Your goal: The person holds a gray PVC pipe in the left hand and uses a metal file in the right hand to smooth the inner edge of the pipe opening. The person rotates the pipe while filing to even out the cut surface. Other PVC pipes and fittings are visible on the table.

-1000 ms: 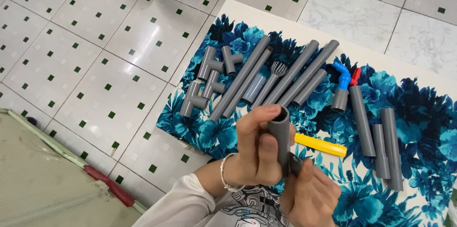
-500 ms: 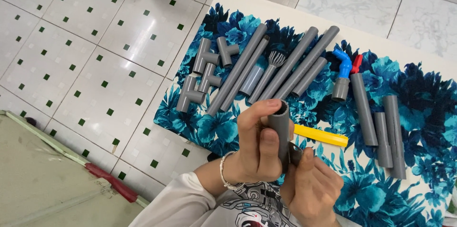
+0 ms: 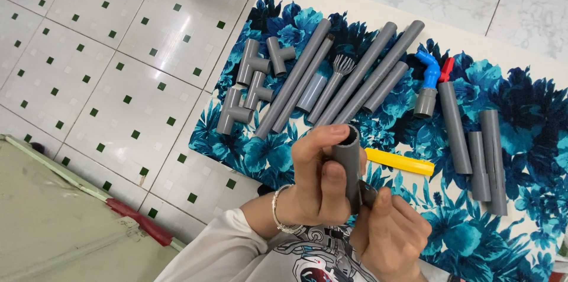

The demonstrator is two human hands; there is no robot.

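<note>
Item: grey pipe, upright, clenched in left hand w/ right hand gripping its base; keep both square.

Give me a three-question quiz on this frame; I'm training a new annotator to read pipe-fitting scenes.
1. True or false: the left hand grips the short grey pipe.
2. What colour is the flat tool lying behind the hands: A red, B yellow, C green?
3. What lies under the loose pipes?

Key: 1 true. 2 B. 3 A blue floral mat. The right hand holds the pipe's lower end.
</note>
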